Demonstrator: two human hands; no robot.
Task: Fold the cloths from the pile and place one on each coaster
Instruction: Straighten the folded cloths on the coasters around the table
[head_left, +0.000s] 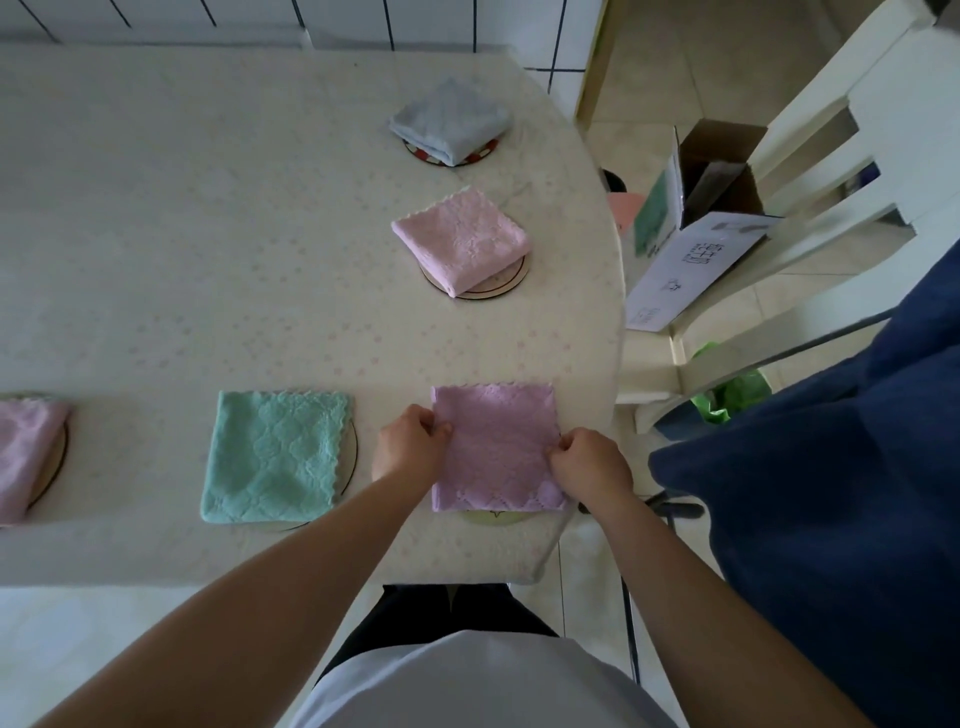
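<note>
**Purple cloth being set on the nearest coaster**

Nearest the viewer, at about 5 o'clock on the table (208, 218), a folded purple cloth (496, 447) is held flat over a coaster (492, 517), of which only a sliver of rim can be seen below the cloth's near edge. The cloth is pinched at mid-height on both sides — its left edge by the curled fingers of the left hand (410, 447), its right edge by those of the right hand (589, 467). The cloth lies directly between the hands, roughly square, so no long axis is pronounced; its scalloped edges run at 12 and 6 o'clock. Neither hand is nearer. The coming release is judged to turn on the cloth being centred over the coaster, which appears offset slightly toward 6 o'clock.

At 9 o'clock from the hands a green cloth (275, 457) covers its coaster; further that way a pink cloth (26, 457) is cut by the frame. Toward 12 o'clock a second pink cloth (462, 239) is placed on a coaster, and beyond it a grey-blue cloth (449, 122) — also on one.
</note>
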